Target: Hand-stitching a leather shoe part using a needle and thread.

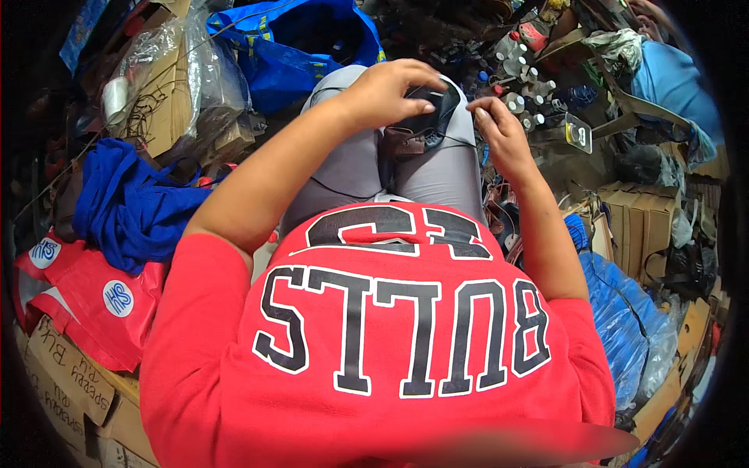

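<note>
Dark shoe [431, 121] seen upper centre, partly covered by half-curled left hand [399, 87], hold unclear; right hand [503, 136] seen pinched just rightward, contents unclear.

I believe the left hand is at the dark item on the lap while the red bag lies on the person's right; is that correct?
Not quite: the head view shows the red bag on the person's left. The left hand is indeed at the dark item on the lap.
</note>
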A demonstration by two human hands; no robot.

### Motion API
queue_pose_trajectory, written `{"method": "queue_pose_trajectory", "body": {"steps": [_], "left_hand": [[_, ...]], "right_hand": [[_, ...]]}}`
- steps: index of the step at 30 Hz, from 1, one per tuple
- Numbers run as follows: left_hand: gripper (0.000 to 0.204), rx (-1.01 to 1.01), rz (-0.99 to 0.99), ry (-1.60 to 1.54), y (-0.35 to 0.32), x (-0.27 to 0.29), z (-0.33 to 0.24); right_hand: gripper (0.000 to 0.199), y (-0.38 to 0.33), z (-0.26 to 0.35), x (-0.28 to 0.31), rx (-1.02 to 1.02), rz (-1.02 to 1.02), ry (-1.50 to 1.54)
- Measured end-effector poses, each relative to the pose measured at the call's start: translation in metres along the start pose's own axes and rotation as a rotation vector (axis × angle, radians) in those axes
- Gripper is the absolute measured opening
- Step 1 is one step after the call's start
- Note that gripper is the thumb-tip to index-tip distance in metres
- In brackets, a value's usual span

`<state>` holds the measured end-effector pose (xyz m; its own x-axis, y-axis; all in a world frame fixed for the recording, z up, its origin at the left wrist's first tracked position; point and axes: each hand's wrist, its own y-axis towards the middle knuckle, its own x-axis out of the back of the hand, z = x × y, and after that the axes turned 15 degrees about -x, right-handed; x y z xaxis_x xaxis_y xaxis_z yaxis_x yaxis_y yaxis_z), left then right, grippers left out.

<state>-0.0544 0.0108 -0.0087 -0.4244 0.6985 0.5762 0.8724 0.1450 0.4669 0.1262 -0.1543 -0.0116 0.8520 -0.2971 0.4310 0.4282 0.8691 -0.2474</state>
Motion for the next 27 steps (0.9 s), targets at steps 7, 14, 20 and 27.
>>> {"method": "queue_pose_trajectory", "body": {"steps": [7, 14, 20, 27], "left_hand": [[0.037, 0.051, 0.328, 0.021, 0.04, -0.01, 0.023], [0.031, 0.22, 0.535, -0.231, 0.049, -0.003, 0.031], [0.03, 0.227, 0.555, -0.379, 0.046, 0.002, 0.037], [0.031, 0.203, 0.546, -0.424, 0.047, 0.002, 0.038]], "right_hand": [[0.011, -0.025, 0.023, 0.0, 0.145, -0.06, -0.345], [0.014, -0.023, 0.028, -0.005, 0.082, -0.031, -0.416], [0.014, -0.024, 0.039, -0.007, 0.092, -0.057, -0.509], [0.013, -0.026, 0.044, -0.02, 0.122, -0.118, -0.643]]}}
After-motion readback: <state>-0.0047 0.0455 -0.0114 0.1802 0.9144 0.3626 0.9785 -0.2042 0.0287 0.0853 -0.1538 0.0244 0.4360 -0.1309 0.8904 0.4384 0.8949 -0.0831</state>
